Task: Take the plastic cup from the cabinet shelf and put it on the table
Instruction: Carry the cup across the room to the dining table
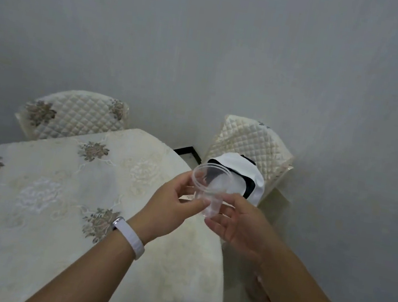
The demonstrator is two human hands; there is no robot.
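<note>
A clear plastic cup (209,190) is held in the air above the right end of the table (57,194), tilted with its mouth toward the wall. My left hand (171,206), with a white band on the wrist, pinches the cup's side near the rim between thumb and fingers. My right hand (238,224) sits under and beside the cup's base, fingers curled loosely against it. The table wears a cream embroidered cloth with grey flowers. No cabinet is in view.
Two chairs with quilted cream covers stand at the wall, one (74,114) behind the table and one (253,143) to the right. A white and black cloth (243,175) lies on the right chair. A grey wall fills the top.
</note>
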